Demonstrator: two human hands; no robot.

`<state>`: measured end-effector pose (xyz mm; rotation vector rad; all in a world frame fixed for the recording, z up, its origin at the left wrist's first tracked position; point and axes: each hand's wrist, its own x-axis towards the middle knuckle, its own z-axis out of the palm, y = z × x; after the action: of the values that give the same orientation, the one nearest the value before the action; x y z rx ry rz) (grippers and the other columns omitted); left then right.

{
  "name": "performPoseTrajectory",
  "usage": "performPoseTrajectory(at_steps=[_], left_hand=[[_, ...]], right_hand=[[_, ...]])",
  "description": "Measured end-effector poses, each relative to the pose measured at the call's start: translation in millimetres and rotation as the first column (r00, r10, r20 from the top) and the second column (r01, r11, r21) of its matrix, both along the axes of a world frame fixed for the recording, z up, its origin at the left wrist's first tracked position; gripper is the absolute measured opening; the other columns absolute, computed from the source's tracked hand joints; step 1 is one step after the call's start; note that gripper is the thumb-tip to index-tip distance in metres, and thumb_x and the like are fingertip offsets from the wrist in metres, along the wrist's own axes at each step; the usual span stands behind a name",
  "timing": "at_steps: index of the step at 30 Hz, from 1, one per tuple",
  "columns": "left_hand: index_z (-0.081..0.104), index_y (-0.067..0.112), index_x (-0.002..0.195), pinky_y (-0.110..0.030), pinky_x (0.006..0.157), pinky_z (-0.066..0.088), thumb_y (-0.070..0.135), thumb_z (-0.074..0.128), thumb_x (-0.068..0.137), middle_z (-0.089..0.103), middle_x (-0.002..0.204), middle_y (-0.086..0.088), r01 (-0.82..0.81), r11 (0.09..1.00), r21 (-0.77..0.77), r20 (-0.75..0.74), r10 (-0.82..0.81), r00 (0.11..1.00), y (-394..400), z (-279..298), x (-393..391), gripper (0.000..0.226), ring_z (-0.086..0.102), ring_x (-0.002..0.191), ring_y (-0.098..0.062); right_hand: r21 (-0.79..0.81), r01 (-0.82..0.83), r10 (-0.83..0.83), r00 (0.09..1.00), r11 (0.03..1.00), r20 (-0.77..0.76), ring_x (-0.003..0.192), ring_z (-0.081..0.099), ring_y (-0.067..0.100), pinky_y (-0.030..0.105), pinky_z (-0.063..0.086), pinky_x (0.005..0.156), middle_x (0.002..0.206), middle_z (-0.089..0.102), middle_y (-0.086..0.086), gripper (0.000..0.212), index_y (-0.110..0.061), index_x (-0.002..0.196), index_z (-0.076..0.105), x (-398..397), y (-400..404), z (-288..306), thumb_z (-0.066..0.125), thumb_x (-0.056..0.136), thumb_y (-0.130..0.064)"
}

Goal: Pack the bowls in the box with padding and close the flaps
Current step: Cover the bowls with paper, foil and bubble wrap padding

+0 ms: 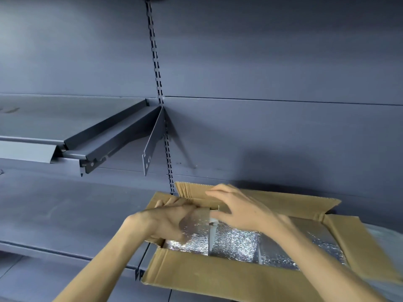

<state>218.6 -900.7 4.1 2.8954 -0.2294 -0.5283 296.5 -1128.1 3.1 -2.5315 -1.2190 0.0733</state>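
Box (218, 277) lower right of frame, flaps out, on grey shelf (65, 214). Silver foil padding (235, 243) lines inside: light, soft, crinkly; take by edge. No bowls visible; likely fragile.
Left hand (161, 221) pinches padding at box's left end.
Right hand (237, 205) fingers spread, loosely bent, over far flap (283, 199); grip unclear.

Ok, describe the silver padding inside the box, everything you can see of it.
The crinkled silver foil padding looks like metallic bubble-textured sheet. It lies inside the open brown cardboard box, covering whatever is below, so no bowls show. It comes in several overlapping panels with folds between them. At the left end one panel curls upward, where the left hand holds its edge. The right hand hovers over its far edge by the back flap; whether it touches is unclear.
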Motion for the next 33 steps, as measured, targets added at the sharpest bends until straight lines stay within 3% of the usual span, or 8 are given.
performPoseTrajectory(at_steps=[3,8,11,14,17,22,29,33], left_hand=[[0.02,0.038,0.156,-0.046,0.123,0.015,0.062,0.069,0.08,0.023,0.159,0.01,0.076,0.997,-0.012,0.094,-0.074,0.993,-15.3,-0.3,6.1,0.094,0.015,0.147,-0.015],[-0.002,0.022,0.161,-0.044,0.126,0.013,0.058,0.08,0.073,0.004,0.167,0.002,0.146,0.982,0.117,-0.005,-0.147,0.989,-27.4,-16.6,17.3,0.126,0.001,0.154,-0.019],[-0.01,0.018,0.16,-0.04,0.126,0.009,0.064,0.08,0.07,-0.003,0.168,0.001,0.11,0.988,0.111,-0.062,-0.104,0.993,-24.2,-19.7,20.6,0.135,-0.005,0.154,-0.019],[-0.004,0.015,0.16,-0.035,0.125,0.018,0.062,0.082,0.069,0.01,0.166,0.001,0.112,0.987,0.119,-0.073,-0.104,0.992,-24.5,-21.7,23.4,0.134,0.008,0.153,-0.019],[0.005,0.019,0.159,-0.034,0.119,0.03,0.06,0.084,0.066,0.025,0.156,0.004,0.1,0.987,0.128,-0.081,-0.09,0.993,-24.8,-24.1,29.4,0.13,0.024,0.147,-0.019],[-0.003,0.027,0.159,-0.038,0.118,0.034,0.056,0.085,0.06,0.021,0.157,0.005,0.073,0.986,0.153,-0.139,-0.051,0.989,-25.1,-33.3,35.9,0.136,0.023,0.147,-0.018],[-0.002,0.024,0.16,-0.036,0.122,0.025,0.061,0.085,0.059,0.02,0.158,0.005,0.072,0.996,0.05,-0.084,-0.067,0.994,-18.8,-37.9,31.5,0.138,0.019,0.148,-0.018],[0.003,0.025,0.16,-0.035,0.123,0.022,0.064,0.083,0.061,0.016,0.16,0.008,0.092,0.995,-0.023,-0.034,-0.093,0.995,-15.0,-35.6,27.7,0.134,0.015,0.149,-0.015]], right_hand=[[-0.072,0.084,-0.084,0.996,0.994,0.001,0.141,0.037,0.007,0.04,0.04,0.111,0.148,0.04,-0.018,0.064,-0.031,0.152,0.043,-0.3,-31.2,-3.1,0.061,0.094,-0.051],[-0.424,0.038,-0.069,0.996,0.905,-0.058,0.151,0.019,0.016,0.047,0.034,0.118,0.166,0.015,-0.007,0.121,-0.015,0.162,0.013,-8.6,-42.9,-20.8,0.072,0.073,-0.072],[-0.481,-0.006,-0.039,0.996,0.876,-0.085,0.156,0.006,0.021,0.046,0.023,0.124,0.171,-0.001,-0.001,0.128,-0.011,0.163,0.002,-3.9,-32.2,-33.5,0.075,0.075,-0.068],[-0.537,-0.019,-0.059,0.99,0.844,-0.128,0.157,-0.002,0.021,0.041,0.016,0.127,0.171,-0.01,0.001,0.132,-0.01,0.162,-0.006,4.9,-20.4,-47.5,0.077,0.075,-0.062],[-0.564,-0.012,-0.073,0.989,0.826,-0.128,0.157,0.002,0.023,0.039,0.017,0.126,0.17,-0.005,0.002,0.134,-0.007,0.161,-0.008,11.8,-13.8,-61.0,0.079,0.072,-0.059],[-0.599,0.021,-0.095,0.991,0.801,-0.092,0.151,0.018,0.029,0.039,0.022,0.121,0.165,0.013,0.004,0.14,-0.012,0.161,-0.004,19.4,-3.0,-66.9,0.081,0.064,-0.065],[-0.614,0.001,-0.158,0.966,0.789,-0.202,0.158,-0.001,0.021,0.043,0.01,0.127,0.171,-0.009,0.002,0.143,-0.022,0.159,-0.019,22.6,-0.3,-54.3,0.081,0.067,-0.066],[-0.506,0.007,-0.088,0.987,0.863,-0.136,0.157,0.007,0.018,0.041,0.021,0.125,0.17,-0.002,-0.005,0.152,-0.021,0.161,-0.013,14.2,-12.7,-37.7,0.083,0.056,-0.073]])
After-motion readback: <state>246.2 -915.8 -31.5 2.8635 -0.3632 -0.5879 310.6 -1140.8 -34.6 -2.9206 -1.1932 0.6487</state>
